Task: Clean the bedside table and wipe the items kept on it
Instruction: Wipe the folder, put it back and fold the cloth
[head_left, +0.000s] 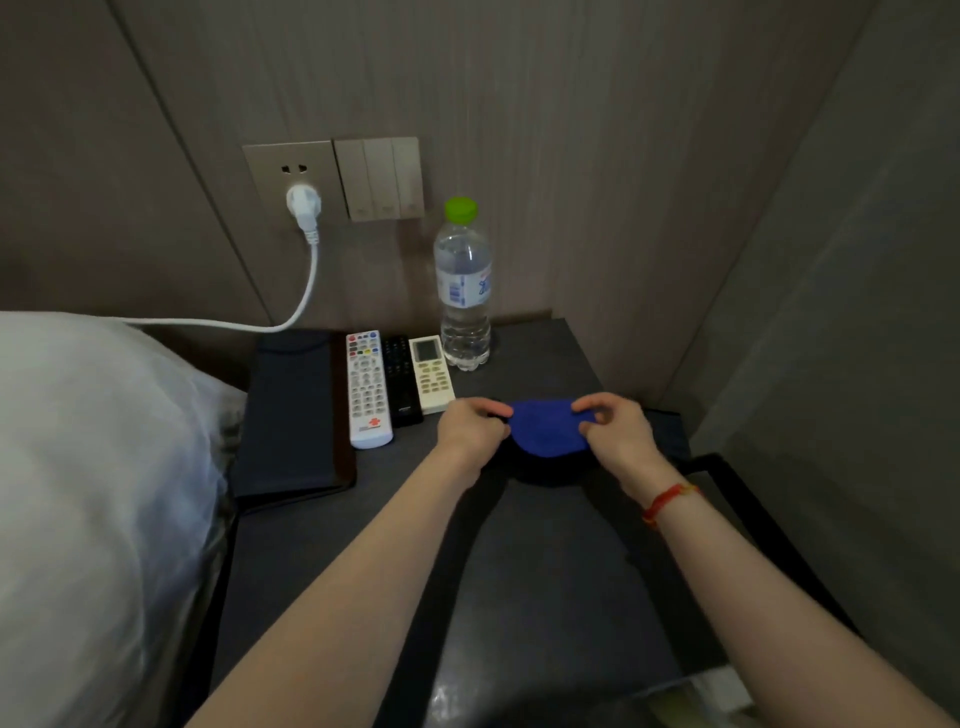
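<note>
Both hands pinch one small blue cloth (545, 427) at centre frame: my left hand (470, 427) has its fingers curled on the cloth's left edge, my right hand (613, 426) pinches the right edge between thumb and fingertips. Cloth hangs slack between them, just above the dark grey bedside table top (545, 561). Both forearms reach up from the bottom edge; red thread bracelet (670, 501) on right wrist.

Count, above and left of the hands: three remotes side by side: long white remote (366, 389), slim black remote (401, 382), short cream remote with screen (430, 375). One dark folder (291, 415) left of them. One clear plastic water bottle with green cap (462, 286) standing upright behind the cream remote, capped, clear liquid inside, level unclear.

Upper left: one white plug (304, 202) in the wall socket.
</note>
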